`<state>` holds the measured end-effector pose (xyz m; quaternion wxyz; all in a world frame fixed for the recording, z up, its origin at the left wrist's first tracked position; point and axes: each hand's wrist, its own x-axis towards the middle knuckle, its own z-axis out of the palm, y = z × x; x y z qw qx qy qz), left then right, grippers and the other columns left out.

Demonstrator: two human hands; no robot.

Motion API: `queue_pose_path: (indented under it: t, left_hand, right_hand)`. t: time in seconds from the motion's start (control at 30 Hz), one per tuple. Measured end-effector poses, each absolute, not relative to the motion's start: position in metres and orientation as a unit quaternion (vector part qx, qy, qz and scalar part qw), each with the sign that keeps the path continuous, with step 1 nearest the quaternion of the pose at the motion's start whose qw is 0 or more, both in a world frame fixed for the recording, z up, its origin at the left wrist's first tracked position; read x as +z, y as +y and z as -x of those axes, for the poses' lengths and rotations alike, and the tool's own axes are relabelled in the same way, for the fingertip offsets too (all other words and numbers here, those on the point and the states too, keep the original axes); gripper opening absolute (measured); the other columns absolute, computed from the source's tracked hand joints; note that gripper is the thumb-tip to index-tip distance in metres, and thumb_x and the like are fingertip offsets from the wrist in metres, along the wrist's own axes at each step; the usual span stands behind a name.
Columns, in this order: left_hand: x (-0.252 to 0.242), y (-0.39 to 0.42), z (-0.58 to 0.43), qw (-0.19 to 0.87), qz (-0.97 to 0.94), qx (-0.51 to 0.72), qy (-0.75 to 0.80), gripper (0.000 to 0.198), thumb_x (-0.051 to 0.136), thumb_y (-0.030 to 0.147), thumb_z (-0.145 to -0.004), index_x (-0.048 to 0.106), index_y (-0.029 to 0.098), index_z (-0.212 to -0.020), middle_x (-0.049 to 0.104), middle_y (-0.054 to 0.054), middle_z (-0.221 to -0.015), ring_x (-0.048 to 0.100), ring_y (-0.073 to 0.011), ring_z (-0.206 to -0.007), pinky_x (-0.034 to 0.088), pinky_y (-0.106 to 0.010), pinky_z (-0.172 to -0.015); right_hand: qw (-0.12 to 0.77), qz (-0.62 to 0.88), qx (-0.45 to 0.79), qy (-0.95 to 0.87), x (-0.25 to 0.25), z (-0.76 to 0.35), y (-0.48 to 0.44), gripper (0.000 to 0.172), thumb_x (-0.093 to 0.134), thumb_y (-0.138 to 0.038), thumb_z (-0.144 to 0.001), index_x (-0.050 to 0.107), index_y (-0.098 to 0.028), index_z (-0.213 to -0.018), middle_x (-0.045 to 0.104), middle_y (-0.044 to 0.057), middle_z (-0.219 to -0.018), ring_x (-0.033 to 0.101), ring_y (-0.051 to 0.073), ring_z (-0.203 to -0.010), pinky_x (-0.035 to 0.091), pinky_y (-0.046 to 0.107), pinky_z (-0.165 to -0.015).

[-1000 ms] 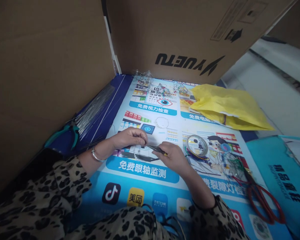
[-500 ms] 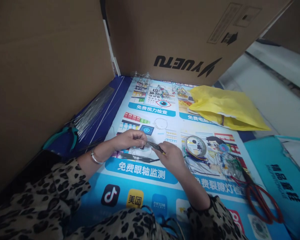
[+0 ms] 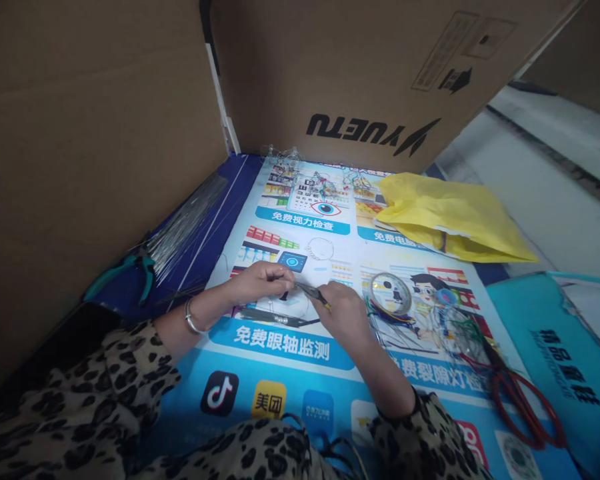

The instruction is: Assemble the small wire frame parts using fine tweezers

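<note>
With the left hand (image 3: 270, 281) apparently pinching a thin beaded strand (image 3: 281, 319) and the right hand (image 3: 347, 310) closed around pliers (image 3: 311, 291), slipping tips could nip skin or kink the strand.

Leopard print on the left sleeve (image 3: 130, 367), dark blotches over beige, loose and creased! The right sleeve (image 3: 425, 443) matches it, the front (image 3: 260, 448) too, with thin dark cords (image 3: 334, 440) looping there, and a silver bangle (image 3: 189, 319) shines, smooth and rounded, on the left wrist (image 3: 205, 312)!
</note>
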<state>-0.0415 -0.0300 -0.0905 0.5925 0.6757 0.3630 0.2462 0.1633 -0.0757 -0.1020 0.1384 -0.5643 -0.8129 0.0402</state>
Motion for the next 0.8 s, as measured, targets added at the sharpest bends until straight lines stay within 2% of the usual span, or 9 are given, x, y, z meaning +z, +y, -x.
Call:
queue_pose_path:
  t: [0.2, 0.33, 0.53, 0.8]
  left_hand:
    - [-0.096, -0.032, 0.039, 0.522, -0.712, 0.282, 0.376, 0.017, 0.050, 0.026, -0.079, 0.061, 0.013, -0.079, 0.061, -0.002, -0.070, 0.054, -0.0094, -0.063, 0.042, -0.021, -0.059]
    - [-0.096, -0.037, 0.034, 0.403, -0.752, 0.323, 0.409, 0.014, 0.048, 0.019, -0.078, 0.061, 0.014, -0.079, 0.063, -0.002, -0.075, 0.055, -0.0101, -0.067, 0.042, -0.021, -0.062]
    - [-0.098, -0.049, 0.023, 0.218, -0.785, 0.366, 0.449, 0.014, 0.048, 0.013, -0.076, 0.061, 0.016, -0.081, 0.064, -0.002, -0.077, 0.057, -0.0122, -0.072, 0.043, -0.024, -0.067]
    - [-0.097, -0.058, 0.016, 0.128, -0.792, 0.371, 0.468, 0.012, 0.047, 0.014, -0.076, 0.058, 0.016, -0.079, 0.062, -0.003, -0.071, 0.056, -0.0137, -0.068, 0.044, -0.026, -0.063]
  right_hand:
    - [0.130, 0.595, 0.018, -0.793, -0.094, -0.174, -0.073, 0.020, 0.047, -0.033, -0.083, 0.059, -0.017, -0.077, 0.057, 0.004, -0.074, 0.050, 0.016, -0.076, 0.029, 0.026, -0.067]
    - [0.118, 0.616, -0.041, -0.778, -0.077, -0.174, -0.080, 0.013, 0.049, -0.026, -0.080, 0.059, -0.017, -0.080, 0.056, 0.005, -0.077, 0.047, 0.019, -0.080, 0.028, 0.030, -0.071]
    - [0.105, 0.612, -0.088, -0.779, -0.067, -0.165, -0.093, 0.011, 0.049, -0.023, -0.079, 0.059, -0.017, -0.081, 0.054, 0.007, -0.076, 0.044, 0.020, -0.079, 0.025, 0.032, -0.069]
    - [0.086, 0.610, -0.118, -0.779, -0.072, -0.157, -0.095, 0.009, 0.048, -0.020, -0.079, 0.056, -0.017, -0.075, 0.053, 0.008, -0.073, 0.043, 0.020, -0.076, 0.023, 0.033, -0.066]
